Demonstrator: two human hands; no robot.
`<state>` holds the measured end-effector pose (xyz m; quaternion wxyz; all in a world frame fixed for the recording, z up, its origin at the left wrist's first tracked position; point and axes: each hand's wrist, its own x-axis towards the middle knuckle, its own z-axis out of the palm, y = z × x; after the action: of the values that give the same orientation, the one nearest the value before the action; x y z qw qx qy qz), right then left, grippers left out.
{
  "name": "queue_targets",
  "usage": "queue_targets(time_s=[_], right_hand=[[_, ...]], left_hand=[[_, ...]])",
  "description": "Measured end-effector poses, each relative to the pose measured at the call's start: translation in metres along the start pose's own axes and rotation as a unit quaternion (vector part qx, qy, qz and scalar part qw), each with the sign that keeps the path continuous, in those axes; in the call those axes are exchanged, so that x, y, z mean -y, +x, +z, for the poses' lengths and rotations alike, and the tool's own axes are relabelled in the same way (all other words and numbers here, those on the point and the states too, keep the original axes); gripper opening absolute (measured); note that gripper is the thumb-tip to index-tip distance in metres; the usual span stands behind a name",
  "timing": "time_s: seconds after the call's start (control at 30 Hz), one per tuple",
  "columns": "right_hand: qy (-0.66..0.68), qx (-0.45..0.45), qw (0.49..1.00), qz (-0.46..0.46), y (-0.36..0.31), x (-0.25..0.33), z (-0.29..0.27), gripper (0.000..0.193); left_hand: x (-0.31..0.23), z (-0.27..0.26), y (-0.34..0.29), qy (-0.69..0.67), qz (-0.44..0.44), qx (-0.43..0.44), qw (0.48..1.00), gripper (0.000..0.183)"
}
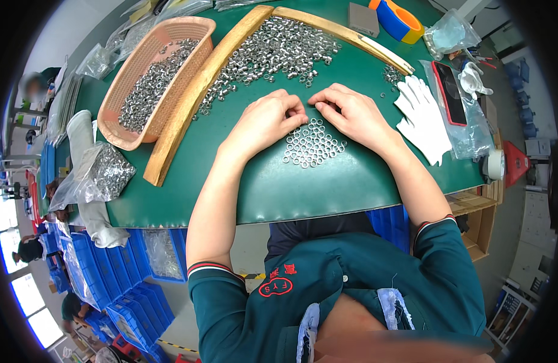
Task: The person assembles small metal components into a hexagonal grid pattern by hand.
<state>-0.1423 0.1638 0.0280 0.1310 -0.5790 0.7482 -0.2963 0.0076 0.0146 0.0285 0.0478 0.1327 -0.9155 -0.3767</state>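
Flanking the ring patch (313,144) at its far end, L hand (268,118) and R hand (354,115) are shown w/ backs uppermost. Ring patch: small metal rings, flat on the green table (273,196), mostly one layer, roughly triangular, btwn the hands and the near table edge; I use it as landmark. L hand: fingers curled inward, thumb and index tips close together just L of the patch's far tip; from my remote post I can't tell whether a ring is pinched. R hand: fingers bent and bunched, thumb close to the index, just beyond the patch's far R side (any grip on a ring is likewise unclear to me). Beyond the patch: loose heap (276,48) of small metal pcs., bordered by a long wooden strip (200,91) on its L and a second wooden strip (338,31) along its far R side. Well L of the patch: pink basket (124,66), part-filled w/ metal pcs.; nearer the table edge on that same side, clear bag (111,172) of similar pcs. R of the patch: white glove (423,118), lying flat, then red-edged phone (449,94) past it. Far beyond the patch, to the R: gray box (363,19) and, beside it, blue-and-orange hoop (392,21).
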Motion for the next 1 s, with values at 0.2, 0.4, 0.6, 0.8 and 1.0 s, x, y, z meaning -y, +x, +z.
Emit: queue_targets(time_s=[0.2, 0.4, 0.6, 0.8, 1.0], right_hand=[[-0.013, 0.005, 1.0, -0.006, 0.0, 0.0, 0.0, 0.018], [-0.029, -0.019, 0.999, -0.012, -0.001, -0.002, 0.001, 0.018], [-0.029, -0.038, 0.999, 0.007, 0.001, -0.005, 0.0, 0.017], [0.005, 0.074, 0.996, -0.058, -0.002, 0.001, -0.003, 0.02], [-0.005, -0.018, 1.0, -0.007, 0.004, -0.006, -0.003, 0.021]], left_hand=[[0.001, 0.005, 0.004, 0.037, -0.038, -0.052, 0.997, 0.016], [0.002, 0.004, 0.002, -0.013, 0.001, -0.03, 0.999, 0.015], [0.009, 0.0, 0.002, -0.01, 0.034, -0.015, 0.999, 0.015], [0.009, -0.014, -0.002, -0.031, 0.03, 0.026, 0.999, 0.019], [0.016, -0.033, -0.01, 0.048, -0.1, -0.156, 0.982, 0.02]])
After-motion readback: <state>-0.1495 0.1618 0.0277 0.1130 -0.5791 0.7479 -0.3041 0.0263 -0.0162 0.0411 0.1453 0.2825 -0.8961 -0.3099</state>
